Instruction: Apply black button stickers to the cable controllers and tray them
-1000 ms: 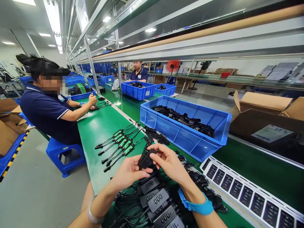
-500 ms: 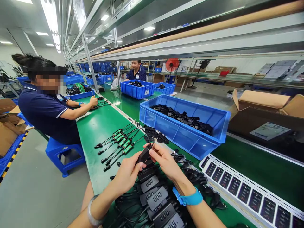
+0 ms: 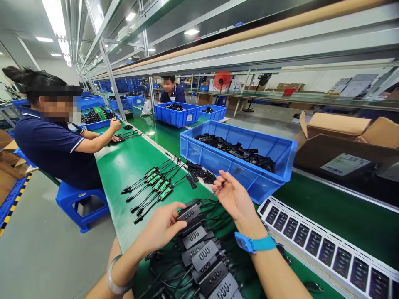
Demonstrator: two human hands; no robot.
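Observation:
My left hand (image 3: 163, 227) has its thumb and fingers around the near end of a black plastic case (image 3: 190, 213) with three curved slots. That case lies at the far end of a row of similar black cases (image 3: 205, 254) with cables. My right hand (image 3: 235, 199) is raised to the right, thumb and fingers pinched on a thin black cable (image 3: 214, 193). Beyond my left hand, several green circuit boards with cables (image 3: 158, 182) lie side by side on the green table. Loose black plastic pieces (image 3: 199, 171) lie beside the blue bin.
A large blue bin (image 3: 237, 166) of black parts stands ahead of my right hand. White trays of dark labelled panels (image 3: 302, 232) run along the right. An open cardboard box (image 3: 336, 145) stands behind. A co-worker (image 3: 56, 137) sits at the left; another person (image 3: 173, 91) is farther back.
The black case has come down from between my hands onto the row. My right hand has moved right, away from the case, with a cable. The view has shifted slightly.

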